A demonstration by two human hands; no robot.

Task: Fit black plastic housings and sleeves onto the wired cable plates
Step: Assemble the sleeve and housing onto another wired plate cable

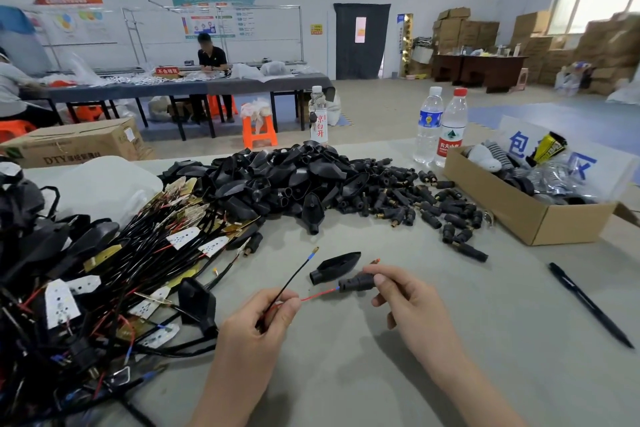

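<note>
My left hand [263, 319] pinches a red wire [318, 295] and a black wire [294, 274] together between thumb and curled fingers [287, 305]. My right hand [408, 302] grips a black sleeve [356, 282] by its far end between thumb and fingertips [379, 278]. The sleeve lies directly between my two sets of fingers, its long axis running across from one hand to the other, its open mouth facing my left fingers. The red wire spans the short gap from those fingers and meets that mouth in line with it, so I judge the coming move to be a straight push along that axis, wire and sleeve drawn toward each other. The black wire slants up and away from my left fingers, its tip free in the air and clear of the sleeve. Just beyond the sleeve a single black housing [334, 267] lies on the table, neck toward my left fingers and point toward my right ones, which are nearer to it. Nothing stands between my fingers. Farther out from them are the heap of housings [294, 177] and loose sleeves [415, 204]. The tangle of wired plates [104, 270] lies outside my left fingers, and a pen [588, 305] and a cardboard box [502, 211] outside my right.
</note>
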